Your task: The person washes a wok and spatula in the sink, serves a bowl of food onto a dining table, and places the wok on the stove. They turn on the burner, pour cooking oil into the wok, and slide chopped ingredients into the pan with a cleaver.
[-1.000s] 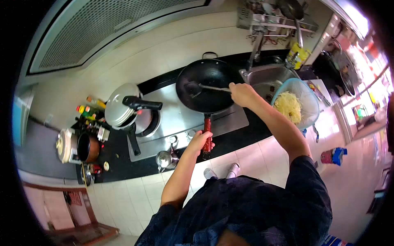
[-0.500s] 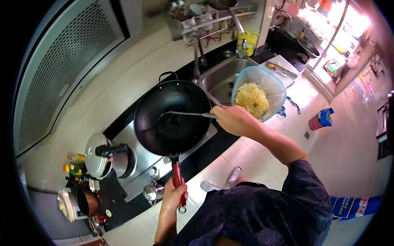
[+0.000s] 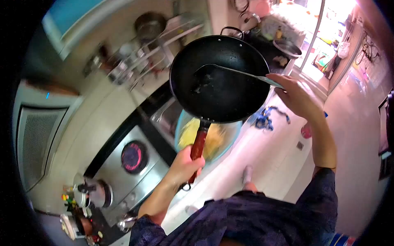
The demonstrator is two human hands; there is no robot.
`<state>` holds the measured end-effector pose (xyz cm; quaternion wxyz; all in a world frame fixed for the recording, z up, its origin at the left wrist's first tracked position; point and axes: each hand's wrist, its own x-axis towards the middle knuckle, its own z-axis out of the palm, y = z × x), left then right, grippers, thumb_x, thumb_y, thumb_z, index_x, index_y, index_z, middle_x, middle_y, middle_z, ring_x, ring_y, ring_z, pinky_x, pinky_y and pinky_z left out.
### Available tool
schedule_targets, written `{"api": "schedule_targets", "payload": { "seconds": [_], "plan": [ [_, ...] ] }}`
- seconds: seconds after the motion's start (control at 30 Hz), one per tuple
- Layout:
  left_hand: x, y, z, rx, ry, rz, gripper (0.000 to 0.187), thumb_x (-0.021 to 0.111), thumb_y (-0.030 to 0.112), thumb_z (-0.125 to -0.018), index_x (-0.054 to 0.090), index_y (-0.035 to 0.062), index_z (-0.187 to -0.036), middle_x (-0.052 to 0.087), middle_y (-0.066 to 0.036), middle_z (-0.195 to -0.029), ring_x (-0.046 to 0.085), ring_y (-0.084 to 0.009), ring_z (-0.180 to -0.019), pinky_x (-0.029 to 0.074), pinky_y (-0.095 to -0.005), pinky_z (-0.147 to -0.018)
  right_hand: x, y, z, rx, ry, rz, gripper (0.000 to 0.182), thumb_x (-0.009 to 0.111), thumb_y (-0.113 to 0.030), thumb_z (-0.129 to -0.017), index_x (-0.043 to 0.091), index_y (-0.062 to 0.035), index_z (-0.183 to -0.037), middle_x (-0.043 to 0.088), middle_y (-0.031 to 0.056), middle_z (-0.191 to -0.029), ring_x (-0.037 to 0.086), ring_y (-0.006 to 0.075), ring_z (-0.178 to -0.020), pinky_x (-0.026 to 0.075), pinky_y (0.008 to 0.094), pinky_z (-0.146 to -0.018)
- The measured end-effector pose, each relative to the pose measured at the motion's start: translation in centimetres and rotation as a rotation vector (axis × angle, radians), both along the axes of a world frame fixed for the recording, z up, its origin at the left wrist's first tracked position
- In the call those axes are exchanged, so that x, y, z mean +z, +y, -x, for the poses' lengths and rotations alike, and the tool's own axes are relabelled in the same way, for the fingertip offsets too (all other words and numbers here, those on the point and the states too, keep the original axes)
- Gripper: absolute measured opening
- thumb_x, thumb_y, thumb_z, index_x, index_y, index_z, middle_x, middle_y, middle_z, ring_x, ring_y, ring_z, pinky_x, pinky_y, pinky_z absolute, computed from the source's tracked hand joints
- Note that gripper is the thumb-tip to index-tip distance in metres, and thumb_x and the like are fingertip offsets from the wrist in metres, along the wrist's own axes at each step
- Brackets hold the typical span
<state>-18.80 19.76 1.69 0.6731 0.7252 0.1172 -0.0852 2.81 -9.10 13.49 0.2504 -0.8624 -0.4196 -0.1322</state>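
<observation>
Item: black wok (image 3: 221, 78), lifted clear of the stove, in the upper centre of the view. Interior nearly bare, a few dark specks at its middle. Its long axis runs from the loop handle on the rim at 12 o'clock down to the red handle (image 3: 198, 145) at 6 o'clock.

Left hand (image 3: 184, 166): below the wok at its 6 o'clock, fingers wrapped tight around the lower end of the red handle. It carries the wok's weight alone and is the hand set on the long axis.

Right hand (image 3: 296, 95): at the wok's 3 o'clock rim, fingers curled loosely over the end of a metal spatula (image 3: 230, 71). The grip itself is hidden behind the hand, so how tightly it closes cannot be told. The spatula shaft crosses the wok toward 9 o'clock, blade lying on the inner surface left of centre.

Beneath the wok: pale blue basin (image 3: 234, 133) of yellow shredded food (image 3: 188, 135), blurred, directly under the handle.

Also present: lit stove burner (image 3: 134, 156) at 8 o'clock of the wok, on the steel hob; a sink between hob and basin; a pressure cooker (image 3: 92, 192) at far lower left on the counter.
</observation>
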Motion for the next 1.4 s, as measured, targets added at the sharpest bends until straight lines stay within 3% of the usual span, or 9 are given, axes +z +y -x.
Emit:
{"api": "schedule_targets", "payload": {
  "seconds": [0.23,0.6,0.97,1.1,1.17,1.2,1.23,1.33,1.4],
  "plan": [
    [-4.4,-6.8,-35.1,0.087,-0.399,-1.099,0.026,0.060,0.015,-0.076,0.051,-0.0009,-0.094,0.063,-0.026,-0.083,0.063,-0.0432,-0.073,0.051,-0.0500,-0.068,-7.1,-7.3,-27.2,-0.403,-0.337,-0.120,0.042,0.050,-0.009,-0.091,0.054,-0.0191,-0.131,0.059,0.0185,-0.086,0.065,0.0362,-0.074,0.053,0.0463,-0.065],
    [-6.0,-8.4,-53.5,0.128,-0.448,-1.550,0.029,0.048,0.005,-0.082,0.049,-0.0011,-0.110,0.066,-0.024,-0.093,0.065,-0.0431,-0.078,0.052,-0.0512,-0.072,-18.8,-10.3,-42.9,-0.666,-0.178,-0.102,0.048,0.050,-0.005,-0.089,0.047,-0.0172,-0.135,0.057,0.0187,-0.088,0.066,0.0348,-0.073,0.054,0.0444,-0.063],
    [-5.6,-11.2,-53.9,0.197,-0.250,-1.351,0.031,0.051,0.008,-0.080,0.053,0.0012,-0.109,0.066,-0.026,-0.089,0.065,-0.0438,-0.084,0.049,-0.0544,-0.076,-24.8,-14.2,-45.0,-0.660,-0.076,0.374,0.054,0.050,-0.003,-0.090,0.042,-0.0197,-0.141,0.055,0.0145,-0.090,0.066,0.0272,-0.074,0.056,0.0365,-0.057],
    [-6.4,-14.4,-51.6,0.272,-0.118,-1.091,0.029,0.057,0.012,-0.074,0.055,0.0031,-0.102,0.065,-0.027,-0.089,0.064,-0.0453,-0.086,0.049,-0.0547,-0.078,-22.2,-18.2,-41.5,-0.730,0.188,-0.068,0.037,0.042,-0.016,-0.097,0.049,-0.0190,-0.133,0.065,0.0229,-0.087,0.066,0.0354,-0.077,0.052,0.0479,-0.060],
    [-8.3,-15.4,-49.7,0.313,-0.246,-0.868,0.027,0.061,0.014,-0.069,0.056,0.0019,-0.093,0.065,-0.027,-0.088,0.063,-0.0456,-0.083,0.049,-0.0527,-0.074,-24.2,-21.5,-41.6,-0.488,0.058,-0.338,0.037,0.043,-0.019,-0.098,0.050,-0.0174,-0.135,0.066,0.0171,-0.083,0.065,0.0239,-0.071,0.049,0.0369,-0.053],
    [-8.8,-15.7,-47.8,0.268,-0.306,-0.810,0.029,0.066,0.015,-0.065,0.056,0.0005,-0.088,0.063,-0.025,-0.082,0.062,-0.0424,-0.076,0.049,-0.0491,-0.069,-23.0,-22.2,-40.1,-0.287,0.720,-0.884,0.038,0.044,-0.018,-0.099,0.050,-0.0137,-0.136,0.063,0.0070,-0.079,0.057,0.0103,-0.062,0.044,0.0242,-0.050],
    [-8.0,-16.5,-45.0,0.240,-0.345,-0.667,0.031,0.069,0.018,-0.063,0.055,-0.0006,-0.085,0.060,-0.022,-0.076,0.060,-0.0372,-0.071,0.048,-0.0459,-0.065,-20.9,-22.0,-37.6,-0.274,0.748,-0.873,0.037,0.046,-0.017,-0.099,0.050,-0.0107,-0.136,0.058,-0.0011,-0.079,0.046,0.0021,-0.057,0.036,0.0161,-0.046],
    [-6.7,-18.4,-36.4,0.147,-0.208,-0.146,0.030,0.067,0.005,-0.075,0.047,0.0022,-0.097,0.055,-0.008,-0.065,0.051,-0.0140,-0.043,0.038,-0.0310,-0.036,-17.3,-22.9,-31.5,-0.296,0.683,-0.826,0.038,0.050,-0.022,-0.100,0.050,-0.0100,-0.137,0.050,-0.0048,-0.063,0.037,0.0018,-0.043,0.028,0.0174,-0.036],
    [-2.6,-18.7,-29.2,0.132,-0.050,0.130,0.028,0.062,0.003,-0.078,0.045,0.0013,-0.101,0.051,-0.006,-0.058,0.048,-0.0123,-0.041,0.037,-0.0298,-0.034,-14.3,-22.6,-27.7,-0.244,0.608,-0.705,0.040,0.048,-0.025,-0.101,0.048,-0.0074,-0.138,0.044,-0.0057,-0.058,0.032,0.0012,-0.042,0.023,0.0180,-0.036]
  ]
}}
